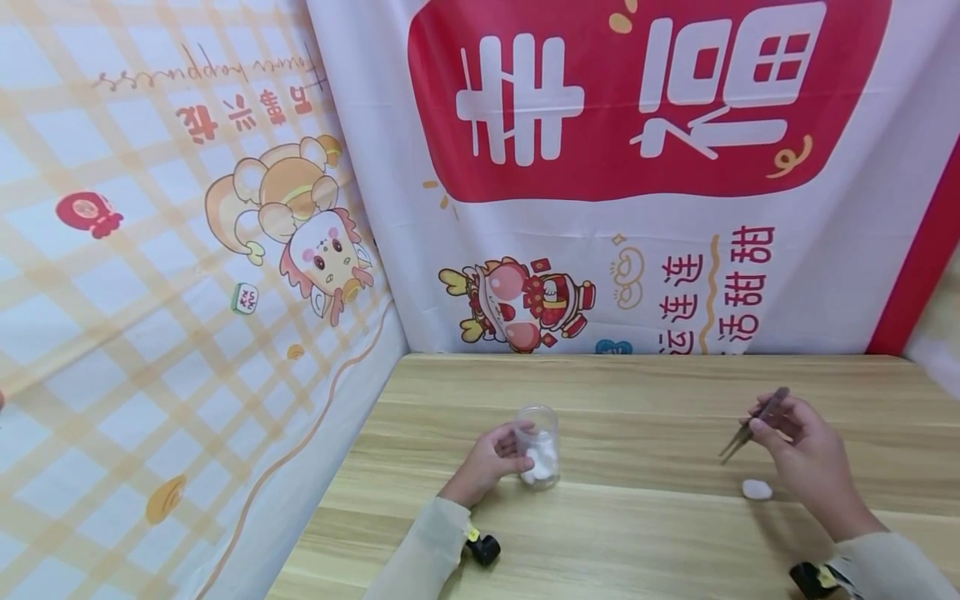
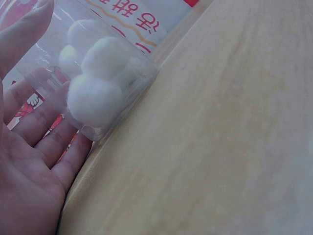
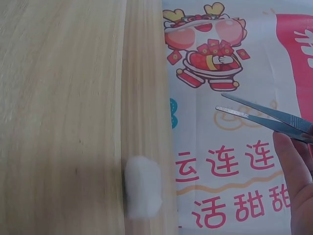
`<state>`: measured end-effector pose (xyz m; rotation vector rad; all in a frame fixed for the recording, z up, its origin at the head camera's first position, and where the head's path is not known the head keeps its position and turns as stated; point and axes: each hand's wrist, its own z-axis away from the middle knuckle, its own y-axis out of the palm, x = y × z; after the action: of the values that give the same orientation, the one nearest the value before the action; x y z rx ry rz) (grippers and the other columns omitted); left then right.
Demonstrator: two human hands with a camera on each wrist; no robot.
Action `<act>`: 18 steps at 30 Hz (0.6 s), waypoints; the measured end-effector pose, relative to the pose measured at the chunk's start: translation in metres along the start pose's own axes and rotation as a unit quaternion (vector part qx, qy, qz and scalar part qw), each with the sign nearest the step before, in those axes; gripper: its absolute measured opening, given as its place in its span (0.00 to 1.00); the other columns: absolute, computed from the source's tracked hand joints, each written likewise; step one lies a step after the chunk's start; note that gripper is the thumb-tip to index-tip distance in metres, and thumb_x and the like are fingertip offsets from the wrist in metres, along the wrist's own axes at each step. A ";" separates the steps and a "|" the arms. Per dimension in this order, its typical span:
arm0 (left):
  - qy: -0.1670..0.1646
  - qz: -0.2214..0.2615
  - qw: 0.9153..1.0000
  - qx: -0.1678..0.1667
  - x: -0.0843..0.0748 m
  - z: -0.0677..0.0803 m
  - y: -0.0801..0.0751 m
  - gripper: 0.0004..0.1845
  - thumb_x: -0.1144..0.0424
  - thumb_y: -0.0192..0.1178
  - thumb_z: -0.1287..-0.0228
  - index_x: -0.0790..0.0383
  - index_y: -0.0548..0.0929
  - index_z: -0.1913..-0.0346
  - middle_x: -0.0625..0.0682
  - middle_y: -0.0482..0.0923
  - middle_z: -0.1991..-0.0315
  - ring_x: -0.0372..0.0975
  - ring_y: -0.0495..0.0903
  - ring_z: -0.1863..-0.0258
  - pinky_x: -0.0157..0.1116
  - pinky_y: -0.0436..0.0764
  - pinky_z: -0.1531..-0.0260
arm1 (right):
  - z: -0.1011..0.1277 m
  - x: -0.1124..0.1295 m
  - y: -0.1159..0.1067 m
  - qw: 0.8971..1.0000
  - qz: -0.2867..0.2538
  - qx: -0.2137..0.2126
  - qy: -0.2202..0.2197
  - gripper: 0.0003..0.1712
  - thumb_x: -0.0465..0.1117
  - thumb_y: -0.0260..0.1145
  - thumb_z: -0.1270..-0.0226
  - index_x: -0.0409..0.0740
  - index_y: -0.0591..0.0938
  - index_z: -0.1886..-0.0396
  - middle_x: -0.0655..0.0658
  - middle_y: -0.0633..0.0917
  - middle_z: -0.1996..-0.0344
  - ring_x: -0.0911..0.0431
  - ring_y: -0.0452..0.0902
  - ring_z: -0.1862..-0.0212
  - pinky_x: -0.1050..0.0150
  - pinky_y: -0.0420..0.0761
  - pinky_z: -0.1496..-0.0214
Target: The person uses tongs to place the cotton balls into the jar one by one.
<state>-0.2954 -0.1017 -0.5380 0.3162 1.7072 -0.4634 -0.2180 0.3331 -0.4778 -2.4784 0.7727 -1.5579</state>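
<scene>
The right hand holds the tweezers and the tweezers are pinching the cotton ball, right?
Not quite. The right hand holds the tweezers, but their tips are empty. The cotton ball lies loose on the table, as the right wrist view shows.

Bare wooden table point(image 1: 645, 533) stretches across the frame's centre between the clear jar point(image 1: 540, 446) at left and the loose cotton ball point(image 1: 757, 489) at right; printed cloth point(image 1: 600, 208) walls off the top and left.

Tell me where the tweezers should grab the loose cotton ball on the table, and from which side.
Pinch the cotton ball across its middle, coming from above: it lies bare on the table, apart from the jar, and the tweezers in the right hand already hang tips-down just above it.
</scene>
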 end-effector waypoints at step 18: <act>-0.003 -0.004 1.000 -0.001 0.000 0.001 0.000 0.31 0.62 0.72 0.44 0.51 0.75 0.36 0.52 0.76 0.41 0.45 0.76 0.42 0.40 0.75 0.43 | 0.004 -0.009 -0.009 1.000 0.018 -0.006 -0.021 0.13 0.27 0.62 0.32 0.31 0.73 0.50 0.59 0.81 0.62 0.78 0.75 0.59 0.79 0.79 0.63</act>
<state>-0.2947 -0.1018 -0.5377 0.3055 1.7040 -0.4676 -0.2138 0.3447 -0.4836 -2.4820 0.8192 -1.4888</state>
